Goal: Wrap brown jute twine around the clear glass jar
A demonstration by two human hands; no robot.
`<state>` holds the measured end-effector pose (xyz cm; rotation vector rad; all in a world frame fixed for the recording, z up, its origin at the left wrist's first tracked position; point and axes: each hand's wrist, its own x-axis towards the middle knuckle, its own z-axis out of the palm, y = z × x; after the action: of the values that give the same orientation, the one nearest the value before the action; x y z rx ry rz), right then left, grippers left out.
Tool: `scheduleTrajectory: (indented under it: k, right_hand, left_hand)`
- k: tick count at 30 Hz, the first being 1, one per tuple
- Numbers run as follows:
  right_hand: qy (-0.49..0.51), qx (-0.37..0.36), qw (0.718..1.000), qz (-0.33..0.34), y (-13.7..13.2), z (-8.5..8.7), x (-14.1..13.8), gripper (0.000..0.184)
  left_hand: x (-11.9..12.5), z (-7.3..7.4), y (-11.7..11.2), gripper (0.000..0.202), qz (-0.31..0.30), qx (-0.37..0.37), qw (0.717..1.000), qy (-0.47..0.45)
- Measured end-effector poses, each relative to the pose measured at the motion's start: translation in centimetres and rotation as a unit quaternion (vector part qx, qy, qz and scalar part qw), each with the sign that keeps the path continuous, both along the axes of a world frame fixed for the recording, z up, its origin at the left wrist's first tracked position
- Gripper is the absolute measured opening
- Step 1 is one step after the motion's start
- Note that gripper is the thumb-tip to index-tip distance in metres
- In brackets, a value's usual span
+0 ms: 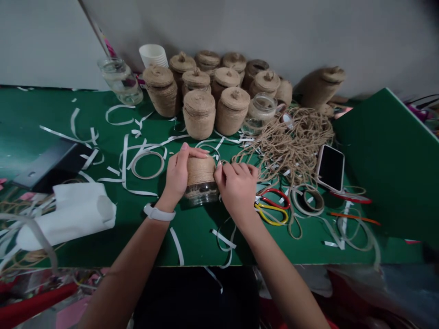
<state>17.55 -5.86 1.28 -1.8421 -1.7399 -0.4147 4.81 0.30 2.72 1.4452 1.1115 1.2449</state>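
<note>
A glass jar (201,176) lies between my hands, most of its side wrapped in brown jute twine, with bare glass showing at the end nearer me. My left hand (178,171) grips the jar from the left, its fingers curved over the far end. At the right side of the jar, my right hand (237,185) pinches a strand of twine against the wrapping. That strand seems to run toward a loose heap of jute twine (298,137) on the right. Scissors (274,208) with red and yellow handles lie just right of my right hand.
Several twine-wrapped jars (199,114) stand behind, beside bare glass jars (262,109) and stacked white cups (153,55). A phone (331,168), tape rolls (308,201), a tape ring (148,165) and a white paper roll (68,214) lie around. White strips litter the green table (137,253).
</note>
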Motion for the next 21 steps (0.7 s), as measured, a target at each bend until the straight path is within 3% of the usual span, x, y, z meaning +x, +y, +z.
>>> scheduleTrajectory:
  k: [2, 4, 7, 10, 13, 17, 21]
  right_hand:
    - [-0.002, 0.000, 1.000, 0.002, 0.0, 0.1, -0.2, 0.034]
    - [-0.007, -0.004, 1.000, 0.009, -0.1, 0.4, -0.3, 0.034]
    - [-0.019, -0.015, 0.999, 0.035, -0.2, 0.9, -0.5, 0.032]
    - [-0.022, -0.013, 0.998, 0.054, -0.2, 1.3, -0.5, 0.029]
    - [-0.014, 0.000, 1.000, 0.028, 0.1, 1.5, -0.1, 0.033]
    - [-0.013, 0.009, 1.000, 0.006, 0.5, 1.6, 0.7, 0.036]
    - [-0.020, 0.023, 1.000, 0.007, 0.6, 1.0, 0.6, 0.036]
  left_hand:
    - [0.0, 0.6, 0.1, 0.056, 0.003, 0.014, 0.999, 0.045]
    - [0.3, 1.6, 0.1, 0.050, 0.009, 0.049, 0.988, 0.149]
    - [1.3, 3.0, -0.3, 0.040, 0.007, 0.116, 0.937, 0.329]
    - [2.0, 3.3, -0.3, 0.049, -0.005, 0.111, 0.908, 0.405]
    - [1.7, 2.5, 0.3, 0.062, -0.001, 0.074, 0.921, 0.382]
    - [0.6, 1.3, 1.3, 0.062, 0.009, 0.029, 0.973, 0.230]
    - [0.4, 0.5, 1.4, 0.061, 0.002, -0.010, 0.995, 0.094]
